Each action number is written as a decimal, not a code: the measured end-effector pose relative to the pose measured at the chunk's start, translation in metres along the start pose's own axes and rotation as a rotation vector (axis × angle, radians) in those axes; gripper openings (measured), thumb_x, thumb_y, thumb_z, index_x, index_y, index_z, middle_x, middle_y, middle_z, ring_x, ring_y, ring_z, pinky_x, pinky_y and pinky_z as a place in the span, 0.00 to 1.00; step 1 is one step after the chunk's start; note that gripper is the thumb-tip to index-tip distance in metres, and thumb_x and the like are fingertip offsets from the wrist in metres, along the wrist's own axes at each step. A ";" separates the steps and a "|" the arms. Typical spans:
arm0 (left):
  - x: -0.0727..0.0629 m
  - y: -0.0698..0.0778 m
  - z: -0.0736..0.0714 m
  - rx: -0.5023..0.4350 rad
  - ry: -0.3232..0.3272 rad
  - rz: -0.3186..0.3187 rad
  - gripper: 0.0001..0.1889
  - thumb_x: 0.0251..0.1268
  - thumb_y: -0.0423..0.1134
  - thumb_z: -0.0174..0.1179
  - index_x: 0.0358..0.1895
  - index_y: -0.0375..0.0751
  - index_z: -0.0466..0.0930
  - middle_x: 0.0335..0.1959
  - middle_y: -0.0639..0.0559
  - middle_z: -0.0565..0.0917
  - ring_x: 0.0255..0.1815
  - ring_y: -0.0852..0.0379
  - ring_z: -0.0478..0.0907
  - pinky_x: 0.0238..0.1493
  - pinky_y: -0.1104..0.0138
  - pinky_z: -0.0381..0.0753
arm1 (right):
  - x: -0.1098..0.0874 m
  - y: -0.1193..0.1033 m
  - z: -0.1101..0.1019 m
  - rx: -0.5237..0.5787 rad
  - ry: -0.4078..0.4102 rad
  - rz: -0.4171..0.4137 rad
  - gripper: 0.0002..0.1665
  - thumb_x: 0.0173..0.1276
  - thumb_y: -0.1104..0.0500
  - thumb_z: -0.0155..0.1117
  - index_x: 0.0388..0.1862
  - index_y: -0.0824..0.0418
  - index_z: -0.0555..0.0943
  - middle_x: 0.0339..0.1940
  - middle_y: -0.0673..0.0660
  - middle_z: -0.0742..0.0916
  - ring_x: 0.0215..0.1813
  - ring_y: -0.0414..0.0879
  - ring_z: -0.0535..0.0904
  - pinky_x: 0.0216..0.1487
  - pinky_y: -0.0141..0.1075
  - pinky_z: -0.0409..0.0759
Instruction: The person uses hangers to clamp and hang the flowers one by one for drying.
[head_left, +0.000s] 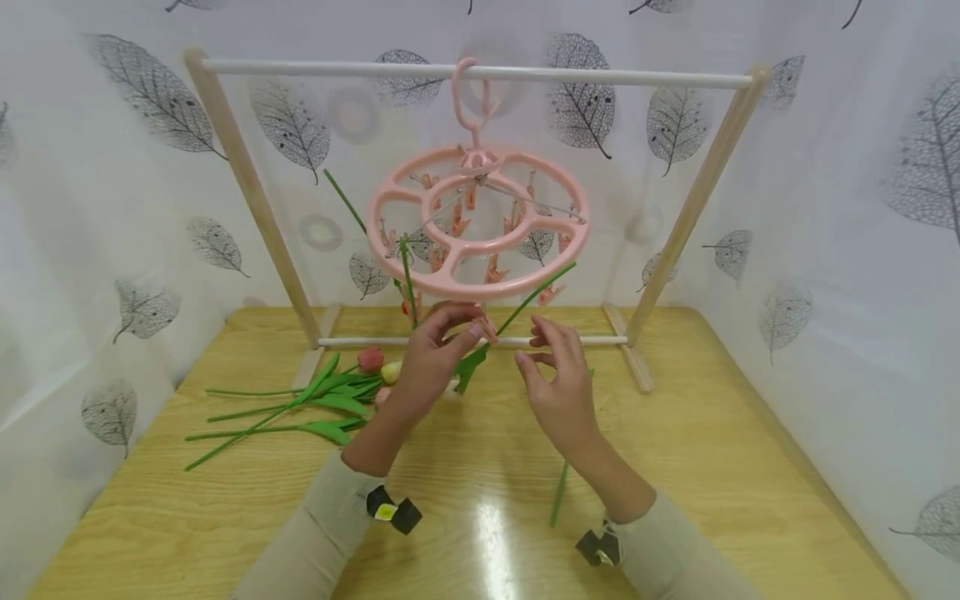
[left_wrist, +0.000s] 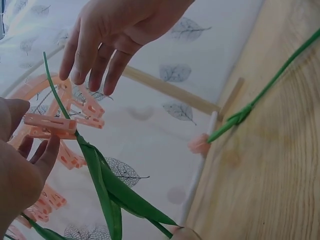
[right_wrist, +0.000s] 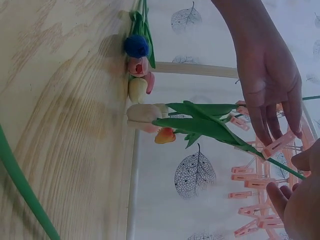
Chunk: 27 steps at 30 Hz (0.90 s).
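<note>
A pink round clip hanger hangs by its hook from the white top rod of a wooden rack. My left hand pinches one of its pink clips, which sits on the green stem of an artificial tulip. That tulip's pale head and leaves hang below the clip. My right hand hovers just right of the clip with its fingers straight, holding nothing.
Several artificial tulips lie on the wooden table at the left. Under my right forearm lies one more green stem. Another stem hangs at the hanger's left. Leaf-print walls enclose the table.
</note>
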<state>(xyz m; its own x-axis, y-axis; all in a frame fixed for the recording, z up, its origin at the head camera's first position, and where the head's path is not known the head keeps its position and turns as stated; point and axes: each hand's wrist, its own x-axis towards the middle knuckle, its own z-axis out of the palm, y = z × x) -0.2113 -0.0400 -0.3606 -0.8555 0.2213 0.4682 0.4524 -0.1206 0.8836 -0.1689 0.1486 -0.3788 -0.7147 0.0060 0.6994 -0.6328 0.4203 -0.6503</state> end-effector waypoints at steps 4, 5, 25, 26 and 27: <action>-0.002 0.003 -0.008 0.091 0.030 0.067 0.12 0.73 0.34 0.61 0.54 0.34 0.81 0.59 0.45 0.75 0.61 0.53 0.73 0.61 0.65 0.80 | -0.001 0.000 -0.003 -0.007 -0.001 0.001 0.29 0.68 0.71 0.67 0.68 0.67 0.73 0.55 0.63 0.78 0.56 0.52 0.77 0.55 0.35 0.84; -0.003 0.004 -0.010 0.119 0.033 0.085 0.11 0.73 0.34 0.61 0.53 0.34 0.81 0.58 0.45 0.75 0.61 0.54 0.73 0.60 0.64 0.81 | -0.001 0.000 -0.005 -0.008 0.001 -0.003 0.29 0.68 0.71 0.66 0.67 0.68 0.74 0.55 0.64 0.78 0.56 0.53 0.77 0.55 0.32 0.83; 0.030 0.061 -0.010 0.743 -0.103 0.606 0.11 0.66 0.33 0.68 0.50 0.37 0.86 0.50 0.45 0.83 0.55 0.48 0.76 0.67 0.55 0.72 | -0.033 0.048 -0.071 -0.144 -0.188 0.361 0.27 0.76 0.57 0.61 0.69 0.67 0.71 0.59 0.64 0.77 0.57 0.54 0.77 0.50 0.23 0.78; 0.032 0.061 -0.010 0.757 -0.117 0.602 0.12 0.66 0.33 0.67 0.51 0.37 0.85 0.50 0.45 0.83 0.54 0.48 0.76 0.66 0.55 0.73 | -0.035 0.051 -0.072 -0.156 -0.207 0.389 0.28 0.77 0.56 0.61 0.70 0.67 0.70 0.60 0.65 0.77 0.57 0.55 0.77 0.50 0.24 0.79; 0.034 0.062 -0.010 0.765 -0.133 0.593 0.12 0.67 0.34 0.67 0.52 0.37 0.85 0.51 0.45 0.83 0.54 0.48 0.75 0.65 0.55 0.73 | -0.038 0.054 -0.073 -0.171 -0.227 0.415 0.28 0.77 0.55 0.61 0.70 0.67 0.70 0.60 0.66 0.77 0.58 0.56 0.77 0.50 0.26 0.80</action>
<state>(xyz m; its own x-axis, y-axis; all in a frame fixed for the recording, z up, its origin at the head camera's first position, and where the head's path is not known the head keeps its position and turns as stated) -0.2149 -0.0499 -0.2904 -0.4220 0.4407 0.7923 0.8818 0.4024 0.2459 -0.1542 0.2376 -0.4184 -0.9547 0.0146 0.2971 -0.2369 0.5668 -0.7891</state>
